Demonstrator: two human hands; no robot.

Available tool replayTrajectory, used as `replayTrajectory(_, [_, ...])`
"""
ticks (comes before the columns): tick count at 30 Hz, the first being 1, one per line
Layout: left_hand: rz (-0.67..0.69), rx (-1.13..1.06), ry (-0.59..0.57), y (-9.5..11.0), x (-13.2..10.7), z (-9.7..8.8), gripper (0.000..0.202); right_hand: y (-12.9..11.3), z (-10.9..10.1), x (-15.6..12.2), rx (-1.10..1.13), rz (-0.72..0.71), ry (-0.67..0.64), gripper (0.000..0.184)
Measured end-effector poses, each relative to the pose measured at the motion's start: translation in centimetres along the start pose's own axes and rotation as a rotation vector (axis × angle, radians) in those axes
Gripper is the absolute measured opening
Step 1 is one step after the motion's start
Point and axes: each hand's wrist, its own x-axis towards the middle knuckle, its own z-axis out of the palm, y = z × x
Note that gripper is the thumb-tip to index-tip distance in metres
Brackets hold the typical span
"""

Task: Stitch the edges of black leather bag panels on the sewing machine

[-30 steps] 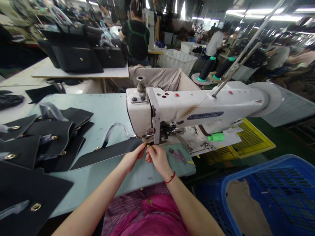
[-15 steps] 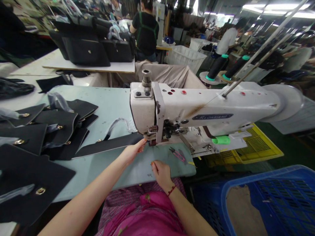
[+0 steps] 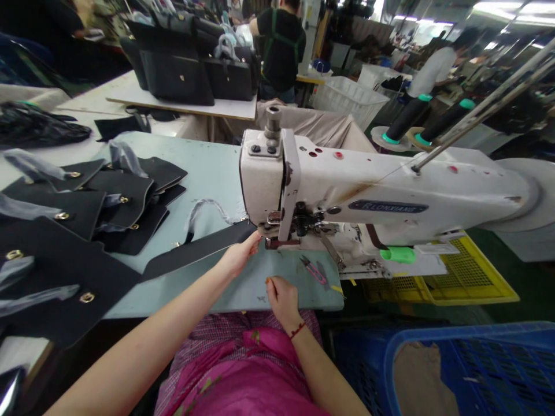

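A long black leather-like panel point(image 3: 195, 255) lies on the pale green table with its right end at the head of the white sewing machine point(image 3: 264, 179). My left hand point(image 3: 243, 252) has its fingers closed on that panel's near edge, just left of the presser area. The needle itself is hidden. On the panel's far edge is a strap handle wrapped in clear plastic point(image 3: 208, 203). My right hand point(image 3: 282, 297) is curled in a fist over the table's front edge, apart from the panel; its inside is hidden. Pink-handled thread snips point(image 3: 315, 270) lie to its right.
Several black panels with gold rings point(image 3: 121, 193) are spread at the left. Black bags point(image 3: 177, 69) stand on a table behind. At the lower right is a blue basket point(image 3: 390, 346), with a yellow crate point(image 3: 472, 277) beyond it. Two black thread cones point(image 3: 407, 119) stand behind the machine.
My view has turned slightly left, so the scene sits further right in the picture. My left hand stays on the panel beside the machine head, and my right hand remains a fist.
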Motion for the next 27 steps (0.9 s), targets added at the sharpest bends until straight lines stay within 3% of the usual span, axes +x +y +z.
replayTrajectory(7, [0.005,-0.013,0.284,-2.2,-1.3,3.1,0.044,0.2,0.2,0.0,0.038,0.001,0.004,0.031])
replayTrajectory(14, [-0.125,0.172,0.539,-2.4,-2.8,5.6,0.056,-0.4,-0.6,0.8,0.124,0.083,0.013,0.032])
replayTrajectory(16, [-0.026,0.096,0.511,-2.2,-4.4,6.0,0.051,-1.1,-1.4,1.6,0.209,0.121,0.028,0.035])
replayTrajectory(18, [0.121,-0.023,0.410,-1.9,-6.9,5.9,0.042,-2.3,-2.2,2.8,0.403,0.207,0.048,0.038])
replayTrajectory(22, [0.305,-0.005,0.145,0.8,-11.3,2.9,0.021,-5.5,-3.1,5.7,0.776,0.383,0.053,0.046])
replayTrajectory(24, [0.397,0.169,0.077,3.6,-10.6,0.5,0.020,-7.0,-3.0,7.3,0.813,0.395,0.016,0.051])
replayTrajectory(27, [0.491,0.555,-0.089,8.1,-5.1,-2.4,0.033,-8.4,-2.1,9.1,0.730,0.409,-0.003,0.052])
